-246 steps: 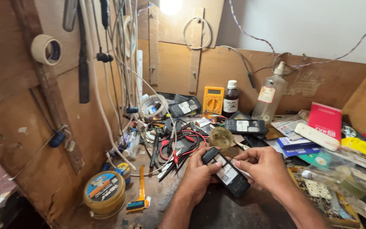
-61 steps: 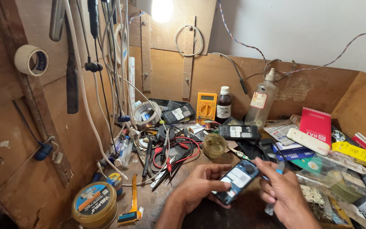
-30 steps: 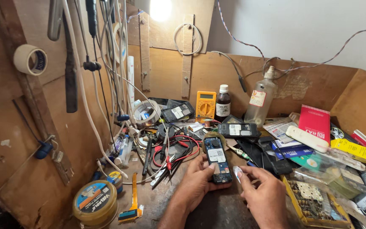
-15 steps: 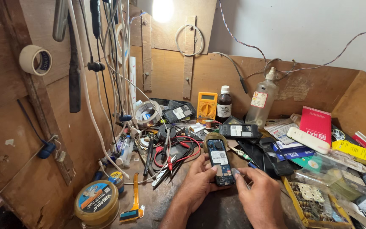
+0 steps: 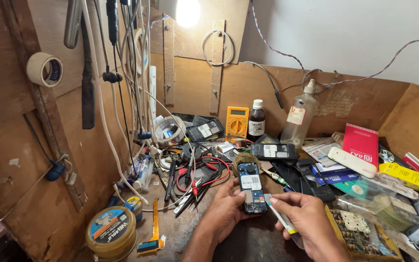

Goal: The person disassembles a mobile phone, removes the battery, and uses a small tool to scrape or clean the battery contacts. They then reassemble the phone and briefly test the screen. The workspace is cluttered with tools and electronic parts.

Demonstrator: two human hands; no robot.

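My left hand [image 5: 225,211] holds a small opened phone [image 5: 251,187] upright over the wooden bench, its blue circuit board and a white label facing me. My right hand [image 5: 304,221] grips a thin white tool with yellow bands [image 5: 281,217], and its tip rests at the phone's lower right edge. Both hands sit at the bottom centre of the head view.
Red and black probe leads and tweezers [image 5: 196,179] lie left of the phone. Behind stand a yellow multimeter [image 5: 236,122], a brown bottle [image 5: 256,120], a clear bottle [image 5: 301,113] and another black phone [image 5: 273,151]. A round tin [image 5: 111,231] sits front left; boxes and a parts tray [image 5: 361,233] crowd the right.
My right hand has brought the thin white tool up to the phone's lower right edge. The phone stays upright in my left hand.
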